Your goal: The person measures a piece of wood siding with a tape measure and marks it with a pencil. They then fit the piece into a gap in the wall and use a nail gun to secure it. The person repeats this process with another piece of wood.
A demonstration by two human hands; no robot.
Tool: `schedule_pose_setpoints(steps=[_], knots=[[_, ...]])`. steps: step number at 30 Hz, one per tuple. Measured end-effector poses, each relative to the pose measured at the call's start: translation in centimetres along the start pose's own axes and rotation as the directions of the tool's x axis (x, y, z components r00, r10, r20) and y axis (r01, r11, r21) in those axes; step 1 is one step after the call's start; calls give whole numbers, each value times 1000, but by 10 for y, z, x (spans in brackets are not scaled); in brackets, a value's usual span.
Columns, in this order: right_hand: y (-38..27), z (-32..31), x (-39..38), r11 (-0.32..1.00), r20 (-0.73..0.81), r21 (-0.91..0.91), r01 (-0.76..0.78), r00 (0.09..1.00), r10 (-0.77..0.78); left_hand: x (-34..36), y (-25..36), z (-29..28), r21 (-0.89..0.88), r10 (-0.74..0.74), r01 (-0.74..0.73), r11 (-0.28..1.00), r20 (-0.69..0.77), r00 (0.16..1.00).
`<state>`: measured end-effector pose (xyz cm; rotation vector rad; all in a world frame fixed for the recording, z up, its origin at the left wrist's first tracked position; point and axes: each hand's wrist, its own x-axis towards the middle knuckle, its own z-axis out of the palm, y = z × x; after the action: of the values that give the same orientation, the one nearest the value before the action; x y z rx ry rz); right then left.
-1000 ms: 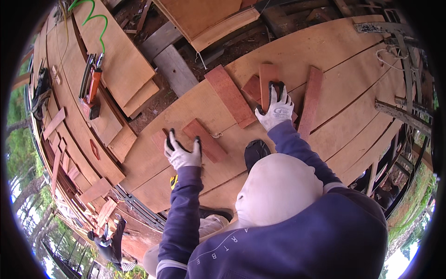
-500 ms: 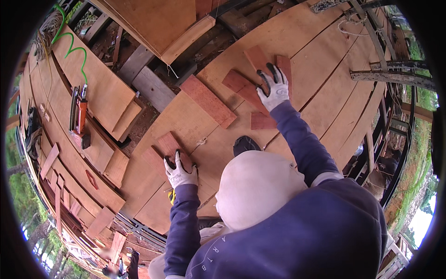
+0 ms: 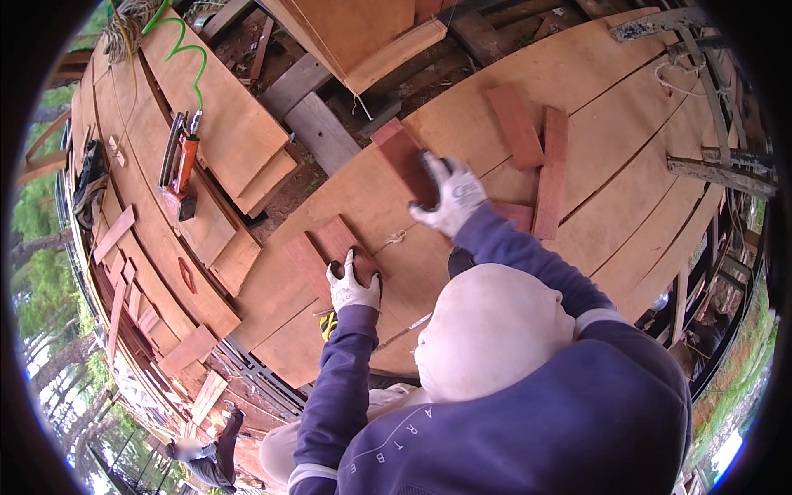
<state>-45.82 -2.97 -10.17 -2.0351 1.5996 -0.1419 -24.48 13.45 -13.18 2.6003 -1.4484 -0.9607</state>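
Note:
My left hand (image 3: 355,285), in a white glove with black fingertips, straddles the near end of a short reddish wooden board (image 3: 337,233), finger and thumb at its edges. A second board (image 3: 302,257) lies alongside on the left. Farther right, my right hand (image 3: 452,196), gloved alike and slightly blurred, grips the near end of a darker board (image 3: 406,158). This board seems to lie on or against another, but the overlap is partly hidden. More reddish boards lie beyond it: one slanted (image 3: 515,126), one lengthwise (image 3: 550,175), one partly behind my right sleeve (image 3: 516,216).
A yellow and black tape measure (image 3: 328,325) lies beside my left forearm. An orange nail gun (image 3: 183,169) with a green coiled hose (image 3: 198,70) rests on the left planks. Gaps run between the curved planks (image 3: 627,140). Another person (image 3: 216,454) is at lower left.
My right hand has moved left from the right-hand boards, bringing a dark board to the one lying at mid-deck. My left hand stays at its board. The view has shifted.

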Motion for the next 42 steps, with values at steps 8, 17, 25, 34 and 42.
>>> schedule_pose_setpoints(steps=[8,17,25,34,42], knots=[[-20,61,21,940,-9,-303,155,986,-165,-5,16,-17,306,89,-66,950,-63,994],[115,-14,26,782,-526,-402,-476,819,228,28,93,5,155,322,-341,927,133,937],[138,1,26,955,-374,-160,-251,911,177,43,96,2,88,353,-368,926,148,924],[84,23,10,978,-267,-202,56,957,-110,40,87,6,26,361,-369,929,147,921],[49,23,-24,965,-329,88,246,922,-205,-42,53,44,103,573,-644,758,365,734]])
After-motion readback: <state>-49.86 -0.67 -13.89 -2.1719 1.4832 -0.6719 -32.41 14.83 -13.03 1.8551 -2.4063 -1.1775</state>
